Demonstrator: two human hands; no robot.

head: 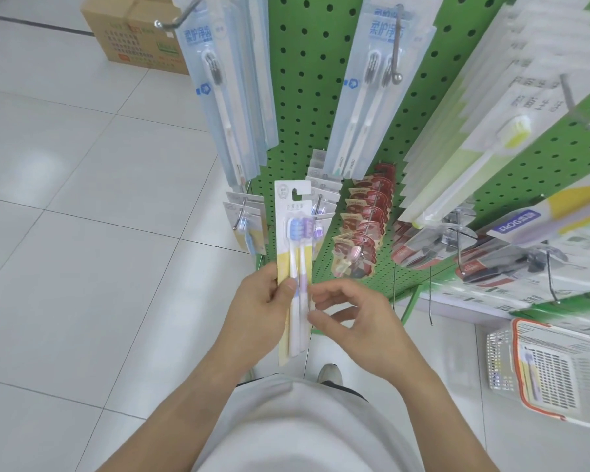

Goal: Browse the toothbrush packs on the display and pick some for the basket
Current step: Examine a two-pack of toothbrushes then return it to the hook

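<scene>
The left hand (259, 301) grips an upright two-brush toothbrush pack (295, 267) before the green pegboard (307, 97), the right hand (349, 313) loosely curled beside it, holding nothing; a box (525, 223) reads "FROG".

My left hand (259, 301) and right hand (351, 318) are bare, with no gloves, rings, watch or bracelets on either. Both forearms are uncovered from the wrists all the way to the bottom edge of the view, no sleeve showing on either side. Below and behind my hands, I wear a plain, pale grey-white top (297, 427), smooth and unmarked, without print, buttons or pockets in view. A dark band of lower clothing (348, 391) shows at its far edge. Beyond that, directly beneath my right hand, is the rounded toe of one light-coloured shoe (330, 373).
</scene>
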